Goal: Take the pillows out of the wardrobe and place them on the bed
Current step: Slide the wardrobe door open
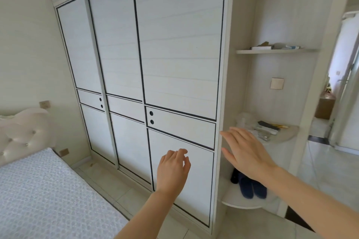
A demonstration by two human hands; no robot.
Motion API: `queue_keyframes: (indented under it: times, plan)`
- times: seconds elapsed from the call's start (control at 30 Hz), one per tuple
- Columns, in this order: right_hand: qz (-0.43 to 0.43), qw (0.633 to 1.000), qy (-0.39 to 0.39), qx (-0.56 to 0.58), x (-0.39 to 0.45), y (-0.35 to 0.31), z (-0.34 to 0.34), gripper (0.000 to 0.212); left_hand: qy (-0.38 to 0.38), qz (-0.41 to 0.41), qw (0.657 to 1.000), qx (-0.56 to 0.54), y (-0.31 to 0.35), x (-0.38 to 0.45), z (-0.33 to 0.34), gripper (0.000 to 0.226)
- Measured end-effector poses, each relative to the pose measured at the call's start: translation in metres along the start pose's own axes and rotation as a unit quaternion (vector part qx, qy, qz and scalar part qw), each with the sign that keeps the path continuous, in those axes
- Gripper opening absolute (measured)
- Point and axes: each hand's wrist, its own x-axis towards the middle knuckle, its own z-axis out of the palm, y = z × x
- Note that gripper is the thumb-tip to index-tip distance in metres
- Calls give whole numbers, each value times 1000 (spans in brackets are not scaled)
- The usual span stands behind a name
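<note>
A white wardrobe [136, 60] with black-lined sliding doors fills the middle of the view, and all its doors are shut. No pillow is visible. The bed [44, 194] with a patterned white mattress and a tufted headboard [23, 134] lies at the lower left. My left hand [172, 169] hovers in front of the rightmost door's lower panel, fingers loosely curled and holding nothing. My right hand [246, 151] is spread flat near the wardrobe's right edge, also holding nothing.
Curved corner shelves adjoin the wardrobe's right side: a low one with blue slippers [252, 188], a middle one with small clutter [272, 128], a high one [275, 50] with boxes. A doorway [342, 87] opens at the far right. Tiled floor runs between bed and wardrobe.
</note>
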Motion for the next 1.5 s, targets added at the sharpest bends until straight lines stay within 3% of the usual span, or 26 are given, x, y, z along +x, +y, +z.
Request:
queue_keyframes:
  times: [0.33,0.57,0.87,1.1,1.23,1.5]
  plan:
    - [-15,1000,-11,-17,49,100,81,45,8,-44,999,-13,-2,91,92,24]
    - [-60,998,-6,-36,134,155,132,40,20,-99,994,-51,-25,193,144,32]
    - [-80,991,-54,-88,228,205,195,53,38,-106,990,-86,-50,303,195,41]
    - [-177,944,-131,-247,277,230,256,64,19,-118,991,-59,-58,364,248,59]
    - [-161,923,-125,-327,293,233,281,67,10,-131,990,-47,-60,384,283,65]
    - [-161,912,-106,-361,299,241,308,80,9,-137,986,-92,-68,394,332,76]
